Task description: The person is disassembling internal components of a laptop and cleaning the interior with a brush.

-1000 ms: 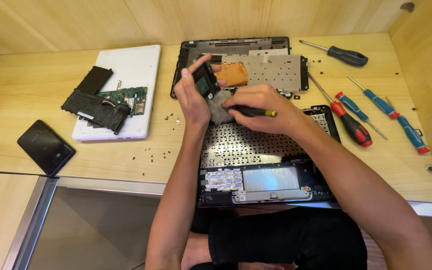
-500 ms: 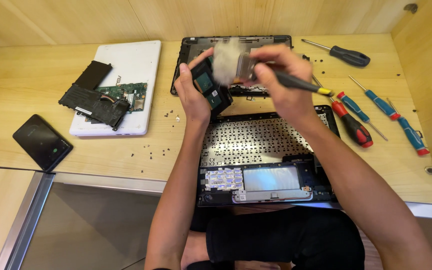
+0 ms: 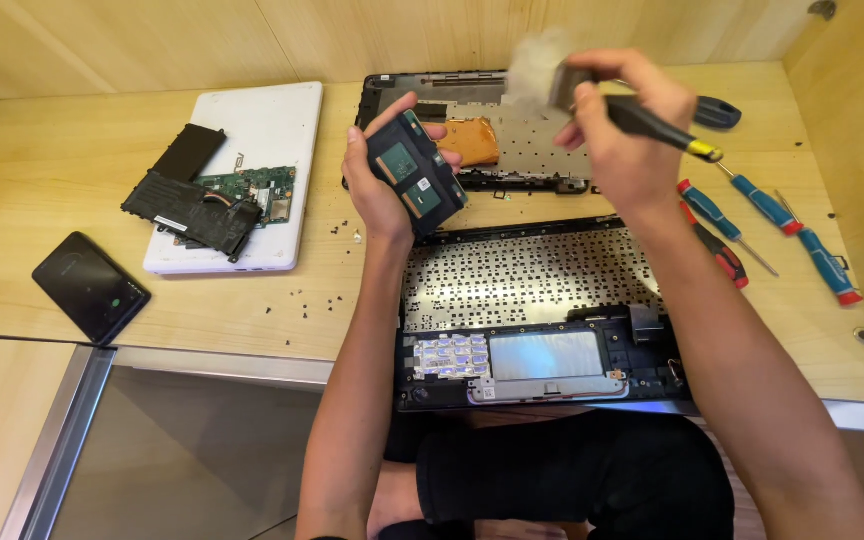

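My left hand [image 3: 377, 190] holds up a small dark circuit board [image 3: 416, 175] with a teal chip, tilted toward me above the table. My right hand [image 3: 624, 135] grips a brush [image 3: 592, 95] with a black handle and pale bristles, blurred, raised to the right of the board and apart from it. Below both hands lies an opened laptop keyboard frame [image 3: 532, 300], underside up, with a silver touchpad plate. Behind it rests the black laptop base shell [image 3: 512, 150] with an orange patch inside.
A white laptop lid [image 3: 252, 140] at the left carries a green motherboard [image 3: 257, 190] and a black battery pack [image 3: 192, 205]. A black phone [image 3: 90, 285] lies near the table edge. Several screwdrivers [image 3: 742, 215] lie at the right. Small screws [image 3: 317, 300] are scattered in the middle.
My right hand lifted the brush away from the board, up and to the right. My left hand stays raised with the board, its face now uncovered.
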